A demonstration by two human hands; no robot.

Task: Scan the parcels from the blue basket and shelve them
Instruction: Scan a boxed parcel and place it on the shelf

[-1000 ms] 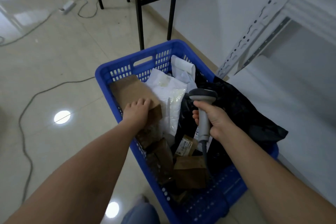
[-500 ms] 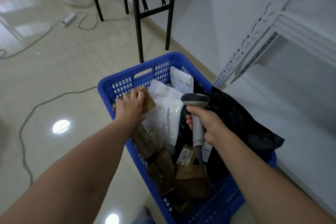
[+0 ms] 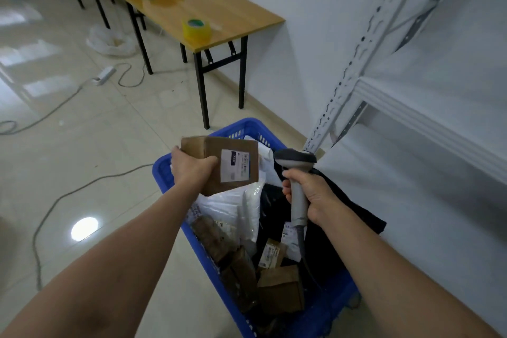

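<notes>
Cardboard parcel (image 3: 212, 149) now lifted clear above the blue basket (image 3: 164, 176); a second ago it lay inside, by the rim, under the palm. Left hand (image 3: 192, 173) grips its near edge, label (image 3: 236, 166) facing up. Right hand (image 3: 312, 196) clamped round barcode scanner (image 3: 295, 162), its head near the label. Judged: scan next, shelving pending.

"060" on label (image 3: 235, 166) of cardboard box (image 3: 210, 151)

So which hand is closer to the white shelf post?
Right. The right hand, gripping the scanner, is right by the shelf post; the left hand holds the box farther left.
</notes>
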